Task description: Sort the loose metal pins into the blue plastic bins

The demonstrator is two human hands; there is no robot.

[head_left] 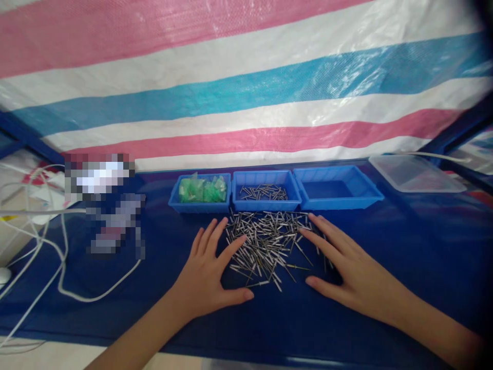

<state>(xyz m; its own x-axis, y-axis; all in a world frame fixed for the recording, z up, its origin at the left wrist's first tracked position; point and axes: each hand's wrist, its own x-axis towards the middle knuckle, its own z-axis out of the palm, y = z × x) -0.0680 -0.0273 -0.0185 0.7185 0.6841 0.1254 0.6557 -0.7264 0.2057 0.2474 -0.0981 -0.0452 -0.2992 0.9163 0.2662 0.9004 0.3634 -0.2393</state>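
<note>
A loose pile of several thin metal pins (269, 241) lies on the dark blue table cover (404, 257). My left hand (210, 272) rests flat at the pile's left edge, fingers spread and open, fingertips touching the pins. My right hand (342, 267) lies flat on the pile's right edge, fingers stretched out, holding nothing. Behind the pile stand three blue trays: the left tray (200, 205) holds small green plastic pieces (202, 189), the middle tray (265, 204) holds a few pins, and the right tray (339, 198) shows nothing inside.
A clear plastic lid or box (416, 172) sits at the back right. White cables (57, 257) loop across the left of the table. A striped pink, white and blue tarp (246, 77) hangs as a back wall. A blurred-out patch lies at the left.
</note>
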